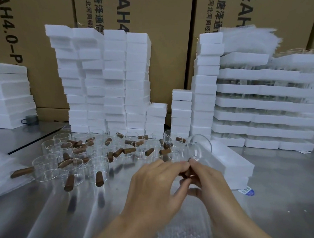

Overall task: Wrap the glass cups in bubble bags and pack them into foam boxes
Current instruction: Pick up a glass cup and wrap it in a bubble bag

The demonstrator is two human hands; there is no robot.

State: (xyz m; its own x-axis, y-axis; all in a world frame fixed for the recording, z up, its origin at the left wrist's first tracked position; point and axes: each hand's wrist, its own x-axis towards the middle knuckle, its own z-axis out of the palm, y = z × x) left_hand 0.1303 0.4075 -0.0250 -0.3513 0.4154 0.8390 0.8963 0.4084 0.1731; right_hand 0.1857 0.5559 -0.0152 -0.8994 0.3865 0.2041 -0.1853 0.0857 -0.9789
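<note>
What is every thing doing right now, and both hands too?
Held cup: tipped, held up, unwrapped.
Right hand: grips its wooden handle.
Left hand: fingertips at that handle, grip unclear.
Bubble bag: lying under the hands.
Other cups: upright on the table, unwrapped.
Foam boxes: stacked in tall piles.

One clear glass cup [200,150] is held tipped on its side above the desk [275,207], its brown wooden handle pinched by fingertips of the left hand [154,188] and right hand [209,181], over a flat clear bubble bag [183,231]. More such cups [96,152] stand clustered to the left. White foam boxes [118,80] are stacked behind them, and a long foam box [230,162] lies just right of the held cup.
</note>
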